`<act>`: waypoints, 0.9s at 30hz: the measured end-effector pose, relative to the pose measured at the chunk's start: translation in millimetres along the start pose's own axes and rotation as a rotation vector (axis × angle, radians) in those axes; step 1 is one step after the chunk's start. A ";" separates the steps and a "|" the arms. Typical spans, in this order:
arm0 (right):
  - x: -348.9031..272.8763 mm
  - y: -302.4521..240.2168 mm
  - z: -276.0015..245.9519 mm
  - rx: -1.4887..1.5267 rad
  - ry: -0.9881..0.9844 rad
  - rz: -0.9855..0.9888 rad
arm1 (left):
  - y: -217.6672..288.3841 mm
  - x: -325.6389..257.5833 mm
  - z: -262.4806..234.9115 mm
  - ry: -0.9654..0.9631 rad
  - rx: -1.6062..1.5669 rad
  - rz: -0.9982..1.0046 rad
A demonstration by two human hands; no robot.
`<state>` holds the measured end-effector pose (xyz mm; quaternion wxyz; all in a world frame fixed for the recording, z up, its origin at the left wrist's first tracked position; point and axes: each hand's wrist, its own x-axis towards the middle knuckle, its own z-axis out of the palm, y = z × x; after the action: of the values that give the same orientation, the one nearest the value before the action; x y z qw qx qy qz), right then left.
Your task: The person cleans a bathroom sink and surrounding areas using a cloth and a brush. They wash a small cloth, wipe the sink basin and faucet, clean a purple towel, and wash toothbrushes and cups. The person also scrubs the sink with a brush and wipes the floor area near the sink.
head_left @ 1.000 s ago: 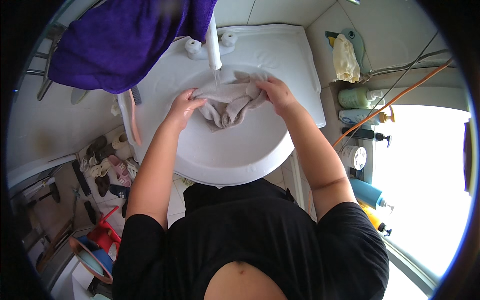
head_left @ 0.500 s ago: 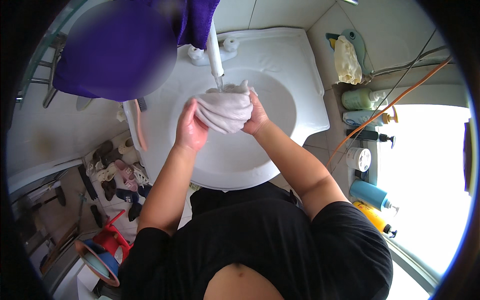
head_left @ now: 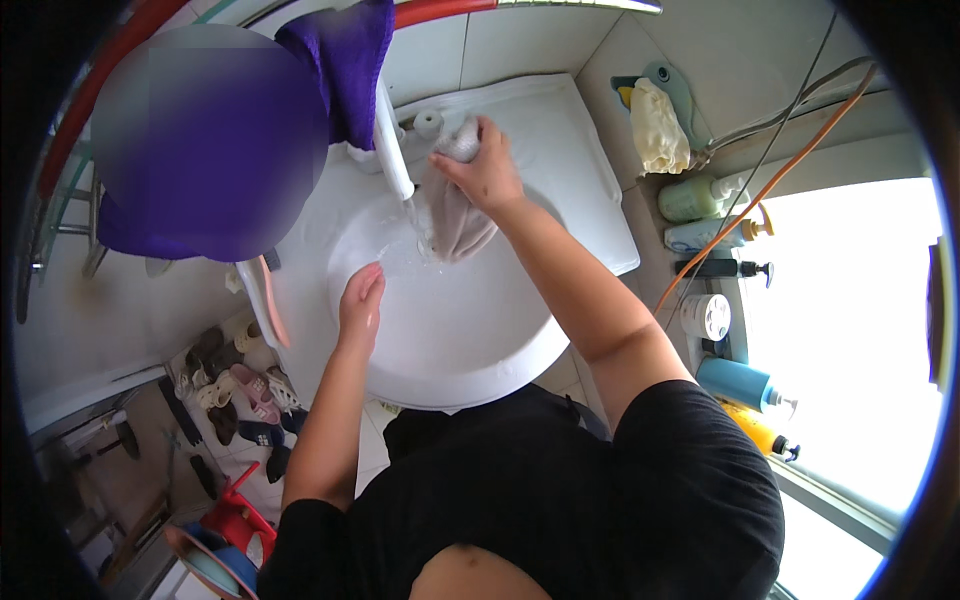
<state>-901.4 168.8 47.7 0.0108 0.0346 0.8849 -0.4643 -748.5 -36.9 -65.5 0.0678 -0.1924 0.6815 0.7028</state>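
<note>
R hand (head_left: 488,180): fingers clamped on upper end of 1 cloth (head_left: 465,225), prob. so rest hangs nr faucet (head_left: 392,145) outlet. L hand (head_left: 361,305): empty, fingers loosely extended over basin (head_left: 455,340).

Left hand (head_left: 361,303) now off the cloth (head_left: 464,228), right hand (head_left: 487,178) alone gripping it

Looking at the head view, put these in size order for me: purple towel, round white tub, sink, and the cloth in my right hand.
As they look, largest to smallest:
1. Sink
2. Purple towel, partly blurred
3. Cloth
4. White tub
</note>
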 end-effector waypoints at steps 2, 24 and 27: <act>14.0 10.0 9.4 -0.427 0.124 -0.078 | -6.5 -3.1 -6.6 0.042 0.197 0.129; 7.4 166.2 -79.3 -0.759 0.130 -0.132 | 40.6 -25.5 -89.8 0.479 1.203 0.820; -53.8 155.3 -81.1 -0.755 0.176 0.046 | 50.6 -4.8 -107.9 0.612 1.294 0.504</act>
<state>-835.7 320.7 -30.9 -0.0427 0.0875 0.9901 -0.1009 -743.0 -145.5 -16.3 -0.1876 -0.1388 0.9697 0.0725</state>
